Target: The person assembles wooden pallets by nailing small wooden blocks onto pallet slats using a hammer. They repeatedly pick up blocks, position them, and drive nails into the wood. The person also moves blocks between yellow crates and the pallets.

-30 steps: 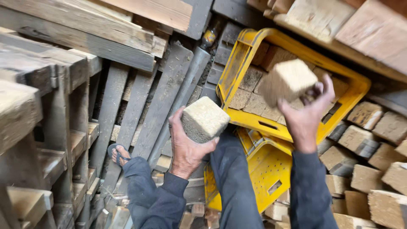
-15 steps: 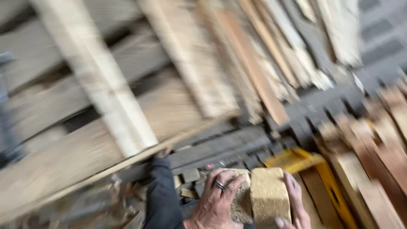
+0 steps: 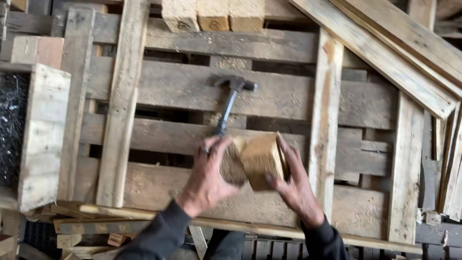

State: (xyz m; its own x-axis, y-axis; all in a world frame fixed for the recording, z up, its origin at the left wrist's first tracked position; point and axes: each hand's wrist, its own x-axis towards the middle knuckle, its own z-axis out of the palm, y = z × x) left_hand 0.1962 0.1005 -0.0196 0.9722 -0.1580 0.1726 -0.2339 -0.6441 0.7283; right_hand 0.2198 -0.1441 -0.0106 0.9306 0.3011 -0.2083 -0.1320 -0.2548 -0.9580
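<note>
My left hand [image 3: 208, 179] grips a pressed-wood block [image 3: 232, 162], and my right hand [image 3: 294, 185] grips a second, lighter wood block [image 3: 260, 160]. The two blocks touch each other between my hands, held just above a wooden pallet [image 3: 192, 91]. A ring shows on my left hand. A hammer [image 3: 230, 102] lies on the pallet boards right behind the blocks, its head toward the far side and its handle end hidden by my left hand.
A wooden box [image 3: 42, 135] holding dark metal pieces stands at the left. Three wood blocks [image 3: 211, 14] sit at the pallet's far edge. Loose planks [image 3: 404, 53] lean across the upper right. More planks and scraps lie below the pallet's near edge.
The view has swung from the yellow crate and block pile to the pallet. Both hands carried their blocks over and brought them together above the boards.
</note>
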